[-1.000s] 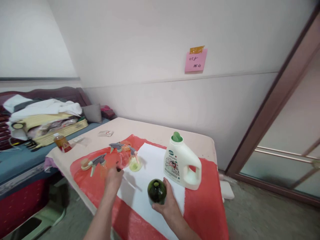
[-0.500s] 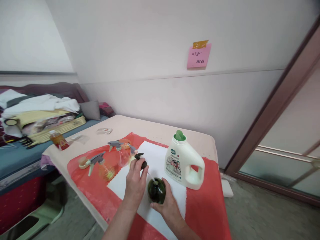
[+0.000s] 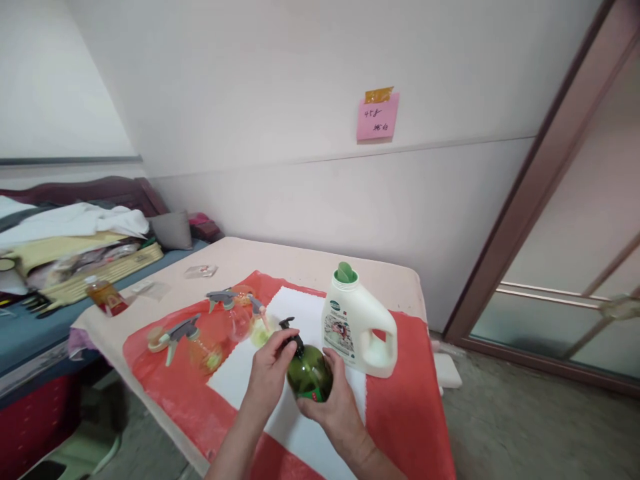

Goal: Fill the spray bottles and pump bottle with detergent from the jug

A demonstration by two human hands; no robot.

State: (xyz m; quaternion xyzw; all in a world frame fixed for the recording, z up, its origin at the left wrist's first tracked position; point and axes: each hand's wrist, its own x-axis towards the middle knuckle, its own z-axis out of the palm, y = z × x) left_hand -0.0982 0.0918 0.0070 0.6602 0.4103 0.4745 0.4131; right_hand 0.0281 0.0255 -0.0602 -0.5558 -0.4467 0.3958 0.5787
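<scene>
A dark green round bottle (image 3: 309, 375) stands on a white sheet (image 3: 299, 333) over a red cloth (image 3: 410, 413). My right hand (image 3: 336, 401) wraps the bottle's body from the near right. My left hand (image 3: 267, 372) is closed on the black pump head (image 3: 290, 335), which sits on the bottle's neck. A white detergent jug (image 3: 359, 321) with a green cap stands just behind and to the right.
Three clear spray bottles with grey triggers (image 3: 220, 319) lie on the red cloth to the left. A small amber bottle (image 3: 101, 295) stands at the table's left edge. A bed piled with linens (image 3: 70, 237) lies to the left, and a sliding door (image 3: 570, 267) to the right.
My left hand picked up the black pump from near the spray bottles, carried it right, fed its tube into the green bottle and set the head on the neck.
</scene>
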